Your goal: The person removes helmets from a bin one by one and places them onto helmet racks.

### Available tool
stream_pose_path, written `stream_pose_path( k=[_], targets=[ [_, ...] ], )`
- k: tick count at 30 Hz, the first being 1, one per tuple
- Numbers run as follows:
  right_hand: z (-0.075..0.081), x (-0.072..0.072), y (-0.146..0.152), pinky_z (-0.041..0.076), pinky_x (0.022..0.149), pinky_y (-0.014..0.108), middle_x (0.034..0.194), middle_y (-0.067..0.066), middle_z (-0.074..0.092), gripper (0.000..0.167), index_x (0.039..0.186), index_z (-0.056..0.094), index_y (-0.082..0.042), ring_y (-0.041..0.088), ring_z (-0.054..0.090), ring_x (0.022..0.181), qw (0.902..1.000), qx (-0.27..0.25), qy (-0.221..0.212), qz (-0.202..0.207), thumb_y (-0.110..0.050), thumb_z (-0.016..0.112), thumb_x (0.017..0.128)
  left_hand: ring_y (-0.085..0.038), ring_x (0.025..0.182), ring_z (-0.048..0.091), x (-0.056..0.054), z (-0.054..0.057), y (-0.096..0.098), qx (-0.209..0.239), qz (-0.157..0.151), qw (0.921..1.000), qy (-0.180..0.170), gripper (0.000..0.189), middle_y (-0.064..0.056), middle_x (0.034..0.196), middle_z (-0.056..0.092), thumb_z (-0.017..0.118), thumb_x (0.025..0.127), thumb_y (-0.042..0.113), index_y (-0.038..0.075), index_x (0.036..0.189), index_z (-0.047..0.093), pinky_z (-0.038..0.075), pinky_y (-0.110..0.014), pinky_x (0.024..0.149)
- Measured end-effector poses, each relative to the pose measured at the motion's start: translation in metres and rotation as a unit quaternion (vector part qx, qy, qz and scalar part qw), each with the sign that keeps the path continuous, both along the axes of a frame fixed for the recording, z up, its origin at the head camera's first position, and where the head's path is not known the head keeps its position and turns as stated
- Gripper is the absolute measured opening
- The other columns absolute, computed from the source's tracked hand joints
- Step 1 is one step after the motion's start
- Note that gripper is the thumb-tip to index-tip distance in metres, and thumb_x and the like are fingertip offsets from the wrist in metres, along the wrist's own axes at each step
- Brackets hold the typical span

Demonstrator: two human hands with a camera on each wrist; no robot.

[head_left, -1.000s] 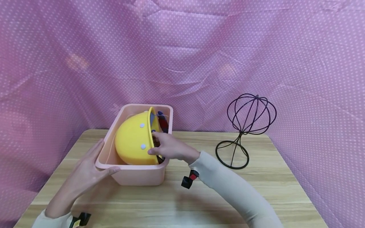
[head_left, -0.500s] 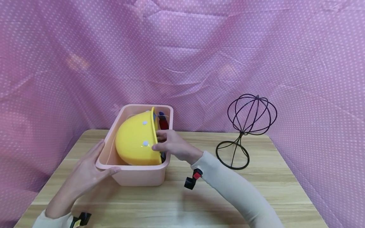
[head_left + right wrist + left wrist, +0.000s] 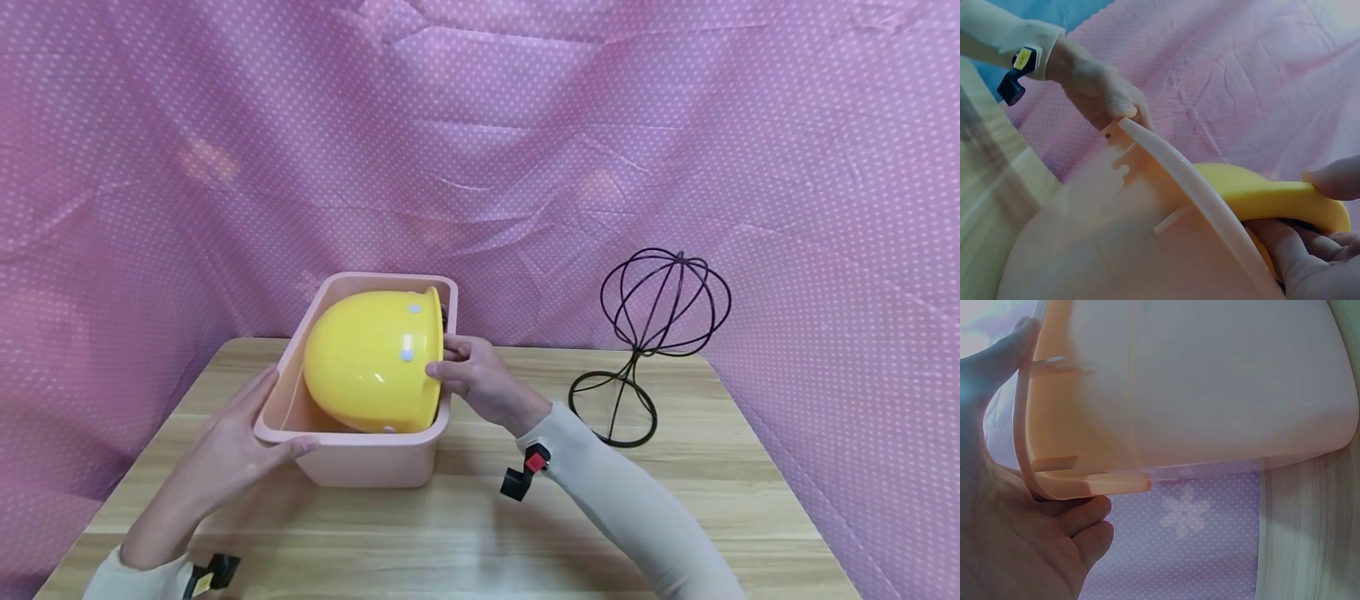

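A yellow hard hat (image 3: 367,358) lies on its side in a pink plastic bin (image 3: 367,462), its domed crown to the left and its brim along the bin's right side. My right hand (image 3: 487,383) pinches the brim, thumb on the outer shell and fingers inside; in the right wrist view the brim (image 3: 1285,199) sits between them. At the bin's near left corner, my left hand (image 3: 225,454) holds the rim, with the thumb along the front edge. The left wrist view shows its fingers (image 3: 1088,515) bent under the rim. The hat's inside is hidden.
A black wire stand (image 3: 633,350) with a round cage top and ring base stands to the right on the wooden table (image 3: 525,533). Pink dotted cloth (image 3: 487,167) hangs behind. A small dark item (image 3: 444,317) shows behind the brim.
The hat has rolled and its brim has shifted right with my right hand, covering most of the dark and red item beside it. My left hand stays on the bin's corner.
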State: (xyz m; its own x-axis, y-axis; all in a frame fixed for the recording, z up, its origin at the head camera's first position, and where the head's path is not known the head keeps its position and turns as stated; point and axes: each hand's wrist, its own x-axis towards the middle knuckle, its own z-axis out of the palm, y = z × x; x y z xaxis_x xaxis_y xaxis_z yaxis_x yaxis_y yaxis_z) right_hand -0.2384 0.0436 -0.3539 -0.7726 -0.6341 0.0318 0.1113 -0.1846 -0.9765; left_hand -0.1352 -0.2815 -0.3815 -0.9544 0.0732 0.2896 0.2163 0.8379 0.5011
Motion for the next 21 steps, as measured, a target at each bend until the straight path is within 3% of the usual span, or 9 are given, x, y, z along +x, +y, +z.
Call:
stream_pose_path(
  k=[6,15,21],
  targets=[
    [-0.006,0.0,0.004,0.054,0.105,0.037,0.15,0.023,0.053,0.059,0.152,0.04,0.0,0.031,0.059,0.134,0.9993,-0.037,-0.002,0.008,0.0,0.057,0.096,-0.058,0.14,0.038,0.0,0.0,0.0,-0.003,0.001,1.0,0.0,0.114,-0.027,0.163,0.03,0.084,0.077,0.053,0.009,0.162,0.023,0.034,-0.077,0.106],
    [-0.011,0.0,0.007,0.057,0.101,0.034,0.148,0.027,0.053,0.054,0.149,0.044,0.001,0.017,0.07,0.118,0.9977,-0.063,0.012,0.02,-0.001,0.054,0.096,-0.058,0.139,0.04,0.001,-0.001,0.0,-0.002,0.005,1.0,-0.004,0.114,-0.026,0.163,0.031,0.084,0.076,0.053,0.009,0.162,0.023,0.035,-0.078,0.103],
    [-0.01,0.0,0.01,0.06,0.097,0.031,0.135,0.018,0.067,0.052,0.147,0.044,0.005,0.016,0.073,0.112,0.9949,-0.094,0.027,0.022,0.001,0.052,0.096,-0.058,0.14,0.038,0.001,-0.002,0.0,0.009,0.008,0.9999,0.0,0.113,-0.024,0.164,0.031,0.086,0.075,0.052,0.013,0.162,0.025,0.034,-0.079,0.104]
  ],
)
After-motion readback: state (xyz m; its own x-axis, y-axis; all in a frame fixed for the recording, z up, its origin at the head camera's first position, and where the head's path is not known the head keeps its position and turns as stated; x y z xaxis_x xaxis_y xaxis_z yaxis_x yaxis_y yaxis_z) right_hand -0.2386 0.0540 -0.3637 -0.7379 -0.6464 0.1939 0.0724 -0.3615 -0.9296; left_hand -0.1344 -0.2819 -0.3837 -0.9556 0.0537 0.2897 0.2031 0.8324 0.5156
